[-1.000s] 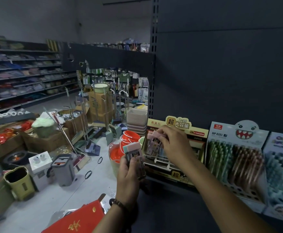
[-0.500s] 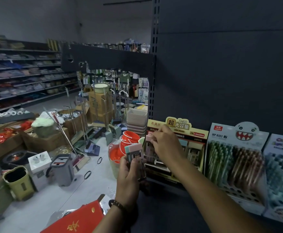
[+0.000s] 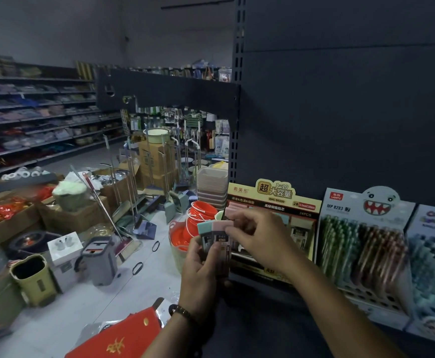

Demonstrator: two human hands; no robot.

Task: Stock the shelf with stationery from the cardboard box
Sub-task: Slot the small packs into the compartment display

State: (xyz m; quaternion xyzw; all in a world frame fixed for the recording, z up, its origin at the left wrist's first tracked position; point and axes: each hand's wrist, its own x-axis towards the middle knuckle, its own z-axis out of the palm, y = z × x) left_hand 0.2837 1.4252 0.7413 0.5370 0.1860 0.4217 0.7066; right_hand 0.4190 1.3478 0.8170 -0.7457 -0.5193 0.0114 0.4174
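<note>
Hands: two. Left hand (image 3: 201, 275) raised off the shelf's (image 3: 268, 310) left front corner, fingers and thumb wrapped round a small stack of lead packs (image 3: 215, 244), held upright. Right hand (image 3: 261, 237) comes in from the right, fingers curled, thumb and fingertips (image 3: 230, 229) pinching the top of the pink-topped pack (image 3: 221, 226) in that stack.

Packs: two tops countable in the left hand, one teal and one pink, side by side and touching. Each is a slim flat case with a pastel cap over a dark printed body. More may sit behind; cannot tell. A third pink piece (image 3: 234, 211) shows just above the right fingertips; cannot tell if it is held or in the box.

Display boxes on the shelf: three, in a row along the back panel (image 3: 340, 112).
- yellow-and-black box (image 3: 273, 200) at the left end, just behind the hands
- monster-face pen box (image 3: 366, 210) beside it
- blue box (image 3: 433, 228) at the right, cut off by the frame

Other: one bracelet (image 3: 182, 312) on the left wrist. One red packet (image 3: 123, 339) at the bottom edge. On the floor to the left, a stack of orange buckets (image 3: 201, 215), one grey mop bucket (image 3: 100, 259), one olive bin (image 3: 34, 277).
</note>
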